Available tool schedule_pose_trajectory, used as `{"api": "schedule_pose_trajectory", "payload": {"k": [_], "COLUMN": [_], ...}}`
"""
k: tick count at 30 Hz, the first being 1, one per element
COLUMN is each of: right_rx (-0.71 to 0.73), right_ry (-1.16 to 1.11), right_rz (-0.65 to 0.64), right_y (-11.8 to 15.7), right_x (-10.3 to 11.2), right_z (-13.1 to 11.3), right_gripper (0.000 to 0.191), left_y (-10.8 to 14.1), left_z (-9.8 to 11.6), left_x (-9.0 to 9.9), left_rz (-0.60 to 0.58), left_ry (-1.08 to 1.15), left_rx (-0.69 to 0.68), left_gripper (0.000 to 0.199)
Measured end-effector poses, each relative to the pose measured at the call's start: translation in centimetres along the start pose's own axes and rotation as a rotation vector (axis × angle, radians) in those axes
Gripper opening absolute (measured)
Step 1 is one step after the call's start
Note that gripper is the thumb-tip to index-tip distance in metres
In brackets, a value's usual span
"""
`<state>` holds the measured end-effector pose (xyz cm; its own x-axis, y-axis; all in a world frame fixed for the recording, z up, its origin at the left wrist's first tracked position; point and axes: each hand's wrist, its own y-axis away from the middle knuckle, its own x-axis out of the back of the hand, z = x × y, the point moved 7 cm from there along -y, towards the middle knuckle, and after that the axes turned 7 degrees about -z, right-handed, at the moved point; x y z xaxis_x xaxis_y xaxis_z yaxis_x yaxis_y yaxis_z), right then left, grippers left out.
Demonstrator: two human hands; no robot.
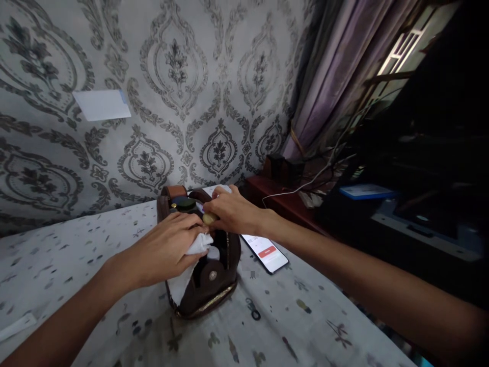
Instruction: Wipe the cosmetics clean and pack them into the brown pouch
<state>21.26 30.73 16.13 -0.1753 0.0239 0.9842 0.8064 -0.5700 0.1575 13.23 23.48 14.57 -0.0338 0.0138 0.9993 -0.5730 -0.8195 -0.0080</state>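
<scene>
A dark brown bag (225, 302) with a gold zipper stands unzipped on the patterned cloth, several items inside it. My left hand (168, 247) is closed on a crumpled white cloth (200, 243) at the bag's left side; more white material hangs over that edge. My right hand (233, 209) reaches over the far right of the opening with curled fingers. A yellowish rounded item (209, 219) shows by its thumb, and a bit of white shows past its knuckles; what the fingers grip is partly hidden. A whitish round-topped item (213, 253) sits inside the bag.
A phone (267, 253) with a lit screen lies right of the bag on the patterned cloth (305, 316). White cables (301, 184) run over a reddish-brown surface at right. A blue-edged item (367, 192) lies farther right. A patterned wall rises behind, beside a purple curtain (328, 76).
</scene>
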Motion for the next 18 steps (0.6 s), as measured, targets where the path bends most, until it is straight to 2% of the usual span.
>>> {"api": "schedule_pose_trajectory", "payload": {"k": [7,12,18], "right_rx": [-0.056,-0.015,0.003], "right_ry": [0.024,0.102,0.049], "right_rz": [-0.024,-0.031,0.012], "right_y": [-0.2,-0.4,0.5], "right_x": [-0.3,-0.3,0.1], "right_z": [0.1,-0.2,-0.1], "right_gripper": [0.022,0.020,0.017], "left_y": [0.0,-0.1,1.0], "left_z": [0.1,0.1,-0.8], "left_x": [0.1,0.1,0.7], "left_rz": [0.012,0.017,0.136], "left_ry": [-0.003,0.003,0.136], "left_rx": [0.003,0.006,0.052], "left_gripper": [0.030,0.033,0.045]}}
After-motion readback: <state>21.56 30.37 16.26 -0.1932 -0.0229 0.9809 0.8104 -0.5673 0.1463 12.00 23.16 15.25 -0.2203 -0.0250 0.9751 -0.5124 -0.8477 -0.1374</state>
